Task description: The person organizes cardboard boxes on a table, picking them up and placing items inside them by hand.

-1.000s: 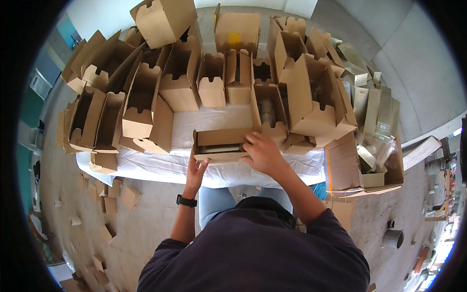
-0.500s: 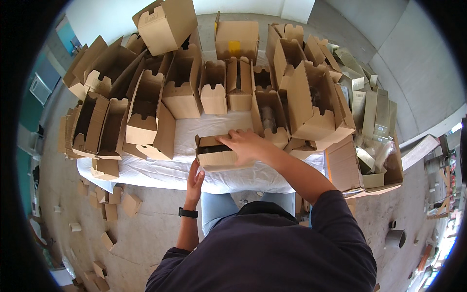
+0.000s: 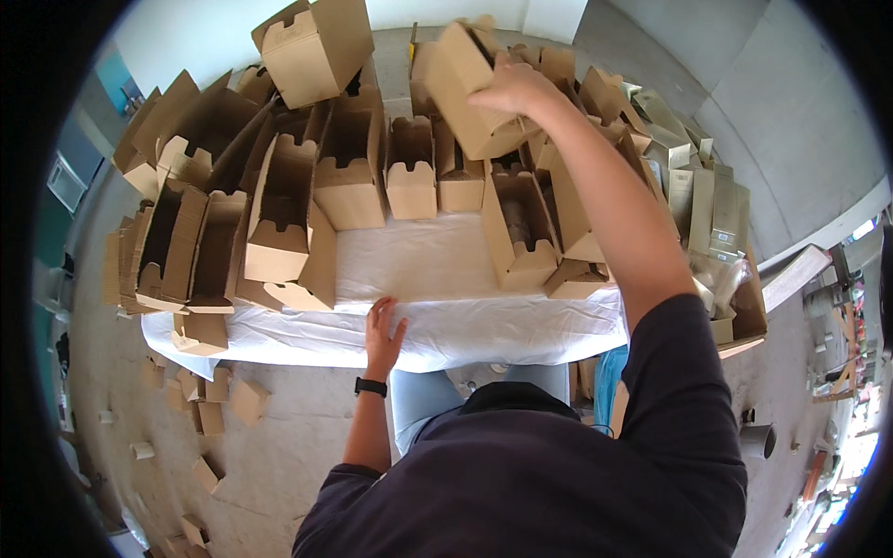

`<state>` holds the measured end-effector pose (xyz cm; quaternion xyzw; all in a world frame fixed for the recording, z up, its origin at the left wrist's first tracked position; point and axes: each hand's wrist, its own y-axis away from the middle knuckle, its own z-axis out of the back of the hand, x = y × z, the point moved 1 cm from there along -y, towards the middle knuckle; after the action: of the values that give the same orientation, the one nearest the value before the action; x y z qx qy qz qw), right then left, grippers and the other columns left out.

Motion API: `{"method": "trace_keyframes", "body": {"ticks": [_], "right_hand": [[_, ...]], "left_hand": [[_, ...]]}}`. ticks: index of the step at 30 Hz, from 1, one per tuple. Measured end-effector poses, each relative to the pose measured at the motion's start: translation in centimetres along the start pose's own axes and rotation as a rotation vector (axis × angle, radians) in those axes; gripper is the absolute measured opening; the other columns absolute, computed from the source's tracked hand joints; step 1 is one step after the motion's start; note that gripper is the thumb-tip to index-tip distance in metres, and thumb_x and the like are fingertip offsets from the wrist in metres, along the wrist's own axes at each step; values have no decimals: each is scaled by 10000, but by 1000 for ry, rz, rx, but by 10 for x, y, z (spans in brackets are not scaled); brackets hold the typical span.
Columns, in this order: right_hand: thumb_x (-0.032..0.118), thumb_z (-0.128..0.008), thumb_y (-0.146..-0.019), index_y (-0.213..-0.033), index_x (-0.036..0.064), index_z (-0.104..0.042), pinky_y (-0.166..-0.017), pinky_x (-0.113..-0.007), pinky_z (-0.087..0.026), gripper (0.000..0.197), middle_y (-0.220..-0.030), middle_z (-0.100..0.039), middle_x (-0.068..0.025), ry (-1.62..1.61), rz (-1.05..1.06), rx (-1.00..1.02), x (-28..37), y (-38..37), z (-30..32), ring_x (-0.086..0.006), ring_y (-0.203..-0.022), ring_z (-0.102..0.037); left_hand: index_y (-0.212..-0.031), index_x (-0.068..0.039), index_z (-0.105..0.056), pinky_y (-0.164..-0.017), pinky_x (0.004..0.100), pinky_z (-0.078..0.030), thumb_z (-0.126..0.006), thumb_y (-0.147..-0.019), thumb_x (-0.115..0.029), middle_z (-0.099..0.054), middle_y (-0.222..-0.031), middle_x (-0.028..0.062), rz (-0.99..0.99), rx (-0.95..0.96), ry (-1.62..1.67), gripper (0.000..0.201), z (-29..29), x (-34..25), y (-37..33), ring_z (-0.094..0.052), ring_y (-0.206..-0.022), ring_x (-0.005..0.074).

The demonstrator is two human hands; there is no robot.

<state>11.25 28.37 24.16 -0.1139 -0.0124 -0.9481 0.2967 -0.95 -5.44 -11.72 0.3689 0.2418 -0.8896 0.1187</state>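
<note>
My right hand [image 3: 518, 91] is closed on a brown cardboard box [image 3: 460, 98], gripping its right side. The box is tilted and raised over the far part of the table, slightly blurred by motion. Just behind it, another box with a bit of yellow tape [image 3: 418, 74] is mostly hidden. My left hand [image 3: 383, 337] holds nothing; its fingers are apart on the white sheet [image 3: 446, 325] at the table's near edge. Beyond the sheet's bare part stand open narrow boxes, among them a small one [image 3: 412, 186] and one with something clear inside [image 3: 526, 260].
Rows of open cardboard boxes [image 3: 279, 251] crowd the left side, one perched on top [image 3: 321, 60]. At the right, a large carton holds several pale slim boxes [image 3: 730, 214]. Small cardboard pieces [image 3: 249, 402] lie on the floor at left. A blue plastic bag [image 3: 609, 381] hangs beside my right leg.
The box at the table's near edge has left its place; my right hand has moved far and up with a box. My left hand has come down onto the sheet.
</note>
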Motion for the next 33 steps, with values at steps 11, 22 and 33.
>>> {"method": "trace_keyframes", "body": {"ticks": [11,22,33], "right_hand": [[439,-657,-803,-1414,143,-494,-1012,-428,-465,698,-1469,-462,-95,149,-394,184,-39,-85,-34,-254,-1322,-479],[399,-669,-785,-1406,85,-484,-988,-484,-482,720,-1450,-477,-109,213,-411,130,-38,-75,-32,-291,-1253,-546],[466,-591,-873,-1478,56,-339,-1064,-461,-414,772,-1486,-402,-163,49,-72,-191,9,-45,-14,-304,-1359,-409]], "left_hand": [[-1314,-115,-549,-1036,416,-397,-663,-871,-172,-483,-1341,112,18,20,12,461,2,2,3,-466,-1236,318],[-1289,-108,-563,-1034,412,-396,-669,-867,-176,-501,-1321,112,-4,1,9,440,1,3,1,-480,-1225,314],[-1292,-113,-563,-1051,415,-382,-676,-858,-180,-511,-1324,116,26,3,36,454,0,3,2,-465,-1249,319]]}}
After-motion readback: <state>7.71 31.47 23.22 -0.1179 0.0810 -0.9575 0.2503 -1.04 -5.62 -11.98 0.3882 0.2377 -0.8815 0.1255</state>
